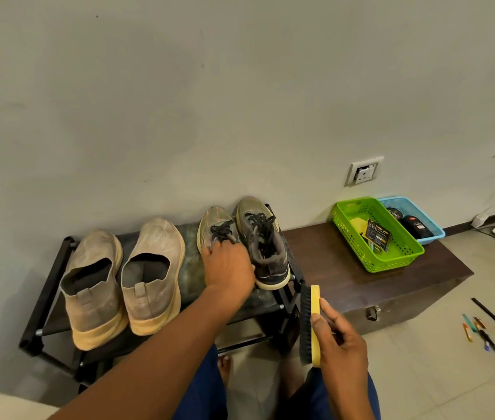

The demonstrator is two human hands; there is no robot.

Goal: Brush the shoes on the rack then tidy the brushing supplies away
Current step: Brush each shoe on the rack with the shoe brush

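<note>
Left grip on laced shoe; basket label unreadable.

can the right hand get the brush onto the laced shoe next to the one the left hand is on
Probably yes: the right hand holds the brush just short of that laced shoe, with nothing between; the left hand lies beside it.

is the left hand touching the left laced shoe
Touching: the head view shows the left hand laid over the left laced shoe, its fingers curled onto the upper beside the laces.
</note>
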